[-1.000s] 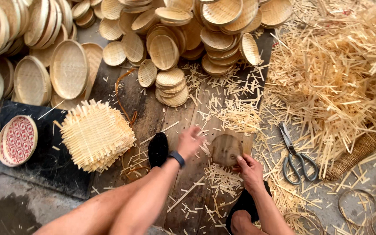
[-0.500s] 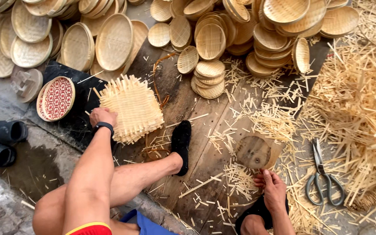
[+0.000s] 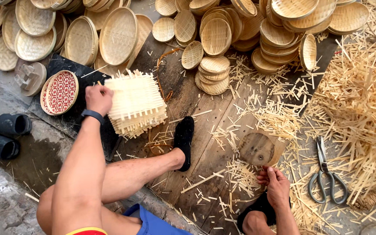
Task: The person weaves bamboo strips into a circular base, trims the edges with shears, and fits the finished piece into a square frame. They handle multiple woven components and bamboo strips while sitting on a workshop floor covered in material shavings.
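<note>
plank floor (image 3: 205,143) w/ many finished trays (image 3: 118,37) stacked behind; left hand (image 3: 97,98) fingers clamped on stack of woven mats (image 3: 136,106), right hand (image 3: 277,185) fingers together, prob. resting by wood disc (image 3: 256,149), mats still unshaped.

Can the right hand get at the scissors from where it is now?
Probably yes. The right hand rests by the round wooden block, and the scissors lie to its right on the floor, with only loose bamboo strips between them.

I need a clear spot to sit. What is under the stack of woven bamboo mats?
The stack of woven bamboo mats rests on wooden planks and a black mat; the left hand grips its edge. Directly beneath is hidden.
</note>
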